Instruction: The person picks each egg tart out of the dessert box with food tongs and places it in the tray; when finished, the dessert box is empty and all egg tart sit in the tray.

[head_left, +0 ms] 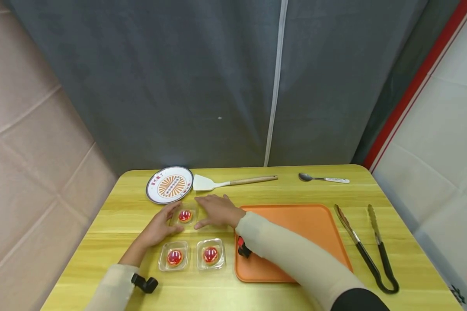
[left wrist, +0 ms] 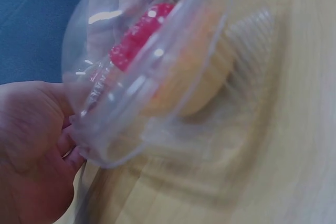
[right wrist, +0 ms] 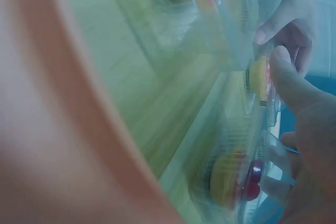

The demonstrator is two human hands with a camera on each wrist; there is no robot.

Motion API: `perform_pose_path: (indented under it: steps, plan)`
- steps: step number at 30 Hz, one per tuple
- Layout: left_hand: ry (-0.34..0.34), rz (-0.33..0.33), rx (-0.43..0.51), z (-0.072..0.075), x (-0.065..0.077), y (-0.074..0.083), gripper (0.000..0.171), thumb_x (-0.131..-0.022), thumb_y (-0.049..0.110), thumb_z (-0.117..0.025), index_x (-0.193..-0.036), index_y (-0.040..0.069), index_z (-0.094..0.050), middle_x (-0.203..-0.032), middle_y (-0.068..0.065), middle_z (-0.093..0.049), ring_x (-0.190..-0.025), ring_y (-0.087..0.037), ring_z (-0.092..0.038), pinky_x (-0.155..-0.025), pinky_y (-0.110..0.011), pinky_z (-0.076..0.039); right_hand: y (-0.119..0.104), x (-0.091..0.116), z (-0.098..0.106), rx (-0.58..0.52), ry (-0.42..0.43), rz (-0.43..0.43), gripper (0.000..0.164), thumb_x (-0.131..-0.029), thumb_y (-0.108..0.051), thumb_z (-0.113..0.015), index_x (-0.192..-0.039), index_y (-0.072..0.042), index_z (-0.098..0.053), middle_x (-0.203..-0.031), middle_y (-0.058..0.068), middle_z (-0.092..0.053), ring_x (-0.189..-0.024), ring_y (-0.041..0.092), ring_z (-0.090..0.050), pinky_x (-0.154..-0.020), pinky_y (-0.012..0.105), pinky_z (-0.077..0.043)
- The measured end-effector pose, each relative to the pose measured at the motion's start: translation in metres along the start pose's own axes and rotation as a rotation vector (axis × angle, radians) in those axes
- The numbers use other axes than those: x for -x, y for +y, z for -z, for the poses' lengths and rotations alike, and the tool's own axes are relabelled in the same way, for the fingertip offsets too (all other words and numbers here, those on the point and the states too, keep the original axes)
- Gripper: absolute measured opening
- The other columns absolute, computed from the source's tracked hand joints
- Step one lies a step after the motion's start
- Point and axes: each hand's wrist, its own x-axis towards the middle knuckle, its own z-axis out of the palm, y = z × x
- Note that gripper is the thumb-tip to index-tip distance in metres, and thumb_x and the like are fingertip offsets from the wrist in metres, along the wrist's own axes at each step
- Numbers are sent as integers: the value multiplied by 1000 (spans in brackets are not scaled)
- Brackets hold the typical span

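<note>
Three clear plastic boxes, each with a red-topped tart inside, stand on the wooden table. My left hand (head_left: 161, 224) is at the left side of the back box (head_left: 190, 206), thumb and fingers spread around its edge. To the right of that same box is my right hand (head_left: 217, 210), palm down with fingers apart. The front left box (head_left: 174, 255) and front right box (head_left: 211, 254) sit nearer me. In the left wrist view a box's clear dome (left wrist: 84, 40) covers part of the left hand. Both thumbs flank a tart (right wrist: 257, 80) in the right wrist view.
An orange tray (head_left: 295, 216) lies under my right forearm. A patterned plate (head_left: 170, 185), a white spatula (head_left: 204, 183) and a spoon (head_left: 315, 178) lie along the back edge. Black-handled tongs (head_left: 367, 261) lie right of the tray. A grey curtain (head_left: 202, 86) hangs behind the table.
</note>
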Motion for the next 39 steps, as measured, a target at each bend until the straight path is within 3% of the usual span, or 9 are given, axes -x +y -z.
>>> perform_pose_path:
  steps: [11, 23, 39]
  plan:
    - [59, -10, -33, -5, 0, -9, 83, -86, 15, -85, -154, 1, -40, -157, -23, -42, -142, -46, -42, -117, -61, -36, -6, -8, -8, 43, 45, -44, 97, -78, -76, -72, -159, -31, -40, -160, -10, -44, -142, 22, -45, -115, 63, -34]
    - [106, -50, -45, -11, -3, -12, 81, -85, 15, -86, -151, 0, -42, -152, -22, -49, -139, -41, -48, -116, -60, -38, 0, -13, -19, 80, 92, -42, 94, -77, -78, -69, -157, -36, -43, -155, -13, -51, -140, 24, -47, -112, 62, -38]
    - [134, -37, -65, -12, -5, -15, 76, -85, 16, -86, -149, 4, -46, -149, -19, -54, -136, -39, -51, -114, -58, -41, 1, -16, -23, 122, 97, -39, 88, -81, -81, -59, -157, -39, -42, -154, -12, -52, -140, 24, -48, -112, 66, -37]
